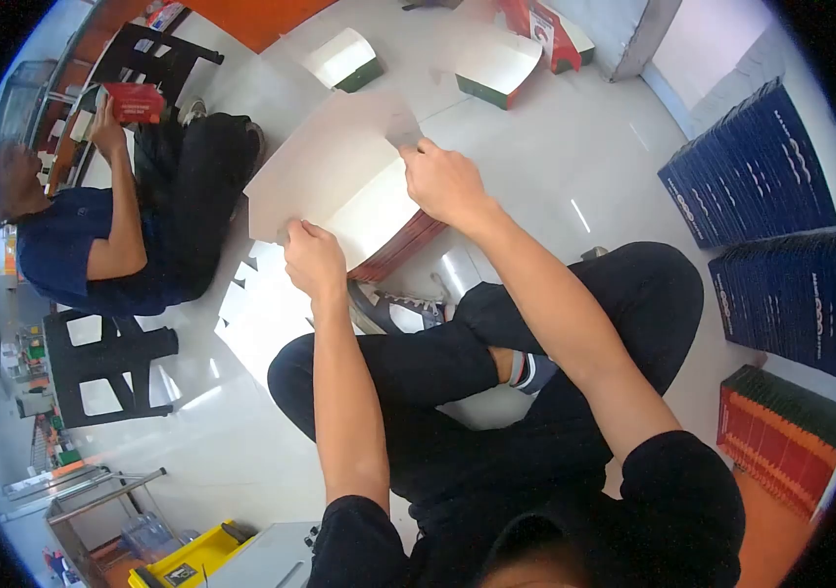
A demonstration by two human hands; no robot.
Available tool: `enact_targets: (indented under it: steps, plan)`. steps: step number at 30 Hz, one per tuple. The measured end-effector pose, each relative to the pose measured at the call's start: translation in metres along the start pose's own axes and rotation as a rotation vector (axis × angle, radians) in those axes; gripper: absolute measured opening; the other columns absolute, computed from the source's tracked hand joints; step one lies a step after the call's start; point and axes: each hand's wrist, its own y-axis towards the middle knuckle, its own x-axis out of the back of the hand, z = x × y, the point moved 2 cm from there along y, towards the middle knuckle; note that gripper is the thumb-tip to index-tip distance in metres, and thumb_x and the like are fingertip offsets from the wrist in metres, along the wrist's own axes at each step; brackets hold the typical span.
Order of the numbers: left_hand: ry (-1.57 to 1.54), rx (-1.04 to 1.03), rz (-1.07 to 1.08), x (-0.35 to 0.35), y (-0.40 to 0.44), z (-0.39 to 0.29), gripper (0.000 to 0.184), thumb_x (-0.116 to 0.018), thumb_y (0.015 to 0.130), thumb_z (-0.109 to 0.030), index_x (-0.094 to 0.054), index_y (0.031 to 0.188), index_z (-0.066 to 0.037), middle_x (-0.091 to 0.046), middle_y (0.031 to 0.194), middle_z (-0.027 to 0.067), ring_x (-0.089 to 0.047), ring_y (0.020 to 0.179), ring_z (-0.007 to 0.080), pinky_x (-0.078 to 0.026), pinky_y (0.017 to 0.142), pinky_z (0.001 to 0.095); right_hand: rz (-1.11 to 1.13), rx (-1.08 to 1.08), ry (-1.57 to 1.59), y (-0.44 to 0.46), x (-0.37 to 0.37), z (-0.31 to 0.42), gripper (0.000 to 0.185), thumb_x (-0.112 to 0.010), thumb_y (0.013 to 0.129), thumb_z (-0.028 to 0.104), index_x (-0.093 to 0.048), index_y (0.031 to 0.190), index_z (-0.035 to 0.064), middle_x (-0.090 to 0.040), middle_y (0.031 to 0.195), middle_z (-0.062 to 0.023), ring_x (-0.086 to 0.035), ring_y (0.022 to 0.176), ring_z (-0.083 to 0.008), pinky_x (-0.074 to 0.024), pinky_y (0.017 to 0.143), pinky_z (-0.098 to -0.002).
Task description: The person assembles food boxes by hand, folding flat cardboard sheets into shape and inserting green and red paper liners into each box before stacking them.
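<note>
A large open cardboard box (375, 202), white inside and red on its outer side, is tilted in front of my crossed legs. My left hand (316, 259) is closed on the near left corner of its raised white flap. My right hand (443, 182) grips the flap's right corner, with the fingers pressed together. The flap's edges look smeared by motion. White flat sheets (266, 314) lie on the floor left of the box, partly under it.
A co-worker (95, 235) sits at the left holding a red box (134, 102). Green-sided open boxes (347, 61) (498, 69) stand ahead. Blue stacks (751, 171) and a red-green stack (780, 431) are at the right. A black stool (109, 367) lies left.
</note>
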Motion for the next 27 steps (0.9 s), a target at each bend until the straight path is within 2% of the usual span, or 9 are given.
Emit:
enact_targets:
  steps: [7,9,13,15,17,21,23,25,27]
  plan:
    - [-0.02,-0.014,-0.013,0.011,-0.002,-0.006,0.023,-0.055,0.095,-0.023,-0.064,0.1,-0.002,-0.069,0.092,0.0234,-0.068,0.084,0.0458,-0.053,0.073,0.0546,0.087,-0.035,0.009,0.013,0.007,-0.016,0.034,-0.049,0.098,0.026,-0.065,0.121,0.008,-0.065,0.112,-0.0182,-0.066,0.096,-0.0419,-0.0513,0.089,-0.0528]
    - [-0.033,0.018,0.044,0.029,-0.005,-0.017,0.022,-0.057,0.094,-0.021,-0.064,0.101,-0.002,-0.069,0.094,0.023,-0.068,0.085,0.0456,-0.054,0.073,0.0543,0.112,-0.135,0.263,0.042,0.024,-0.046,0.037,-0.054,0.094,0.033,-0.069,0.111,0.0044,-0.062,0.127,-0.0212,-0.066,0.099,-0.0467,-0.0514,0.091,-0.0525]
    - [-0.007,0.042,0.079,0.023,-0.004,-0.014,0.022,-0.063,0.088,-0.013,-0.064,0.106,0.0,-0.069,0.098,0.022,-0.067,0.088,0.0446,-0.054,0.077,0.0527,-0.182,-0.236,-0.202,0.091,0.021,-0.135,0.055,-0.064,0.088,0.023,-0.051,0.139,0.0083,-0.052,0.144,-0.01,-0.047,0.132,-0.0406,-0.045,0.102,-0.0551]
    - [-0.031,0.031,0.061,0.023,-0.001,-0.016,0.024,-0.064,0.088,-0.017,-0.067,0.102,0.002,-0.068,0.1,0.0258,-0.067,0.09,0.0466,-0.053,0.079,0.052,-0.167,-0.218,-0.37,0.082,0.021,-0.165,0.065,-0.066,0.085,0.018,-0.043,0.145,0.0092,-0.052,0.143,-0.0055,-0.035,0.141,-0.0372,-0.0398,0.105,-0.0611]
    - [-0.052,0.032,0.064,0.021,-0.001,-0.019,0.027,-0.064,0.087,-0.021,-0.069,0.098,0.004,-0.068,0.101,0.0296,-0.066,0.091,0.0486,-0.053,0.082,0.0514,-0.203,-0.316,-0.405,0.072,0.001,-0.197,0.052,-0.066,0.085,0.018,-0.055,0.135,0.0101,-0.058,0.133,-0.0047,-0.037,0.139,-0.034,-0.0341,0.107,-0.0647]
    - [-0.139,-0.005,0.084,0.02,0.001,-0.023,0.026,-0.066,0.088,-0.022,-0.07,0.096,0.003,-0.068,0.097,0.0293,-0.066,0.091,0.0475,-0.053,0.082,0.0508,-0.118,-0.313,-0.56,0.047,0.002,-0.168,0.034,-0.065,0.085,0.015,-0.067,0.119,0.0144,-0.063,0.12,-0.0029,-0.046,0.129,-0.0294,-0.033,0.105,-0.064]
    - [-0.172,-0.014,0.102,0.022,0.0,-0.025,0.028,-0.065,0.089,-0.024,-0.071,0.097,0.002,-0.069,0.096,0.028,-0.066,0.091,0.0471,-0.053,0.082,0.0507,-0.228,-0.292,-0.357,0.047,0.0,-0.148,0.02,-0.063,0.085,0.013,-0.072,0.103,0.0167,-0.065,0.11,-0.002,-0.053,0.12,-0.0247,-0.0332,0.101,-0.0627]
    - [-0.228,-0.053,0.074,0.038,-0.002,-0.037,0.02,-0.066,0.089,-0.016,-0.071,0.101,-0.001,-0.071,0.093,0.0237,-0.069,0.085,0.041,-0.055,0.078,0.0468,-0.355,-0.194,-0.285,0.05,0.019,-0.11,0.02,-0.063,0.086,0.012,-0.072,0.103,0.0161,-0.066,0.108,-0.0032,-0.056,0.115,-0.0255,-0.0363,0.098,-0.0591]
    - [-0.268,-0.051,0.035,0.053,-0.002,-0.039,0.024,-0.065,0.091,-0.021,-0.072,0.1,0.0,-0.071,0.09,0.022,-0.07,0.083,0.0373,-0.055,0.077,0.0437,-0.48,-0.083,-0.213,0.052,0.052,-0.068,0.02,-0.062,0.086,0.012,-0.072,0.102,0.0155,-0.066,0.107,-0.0044,-0.058,0.109,-0.0263,-0.0393,0.095,-0.0555]
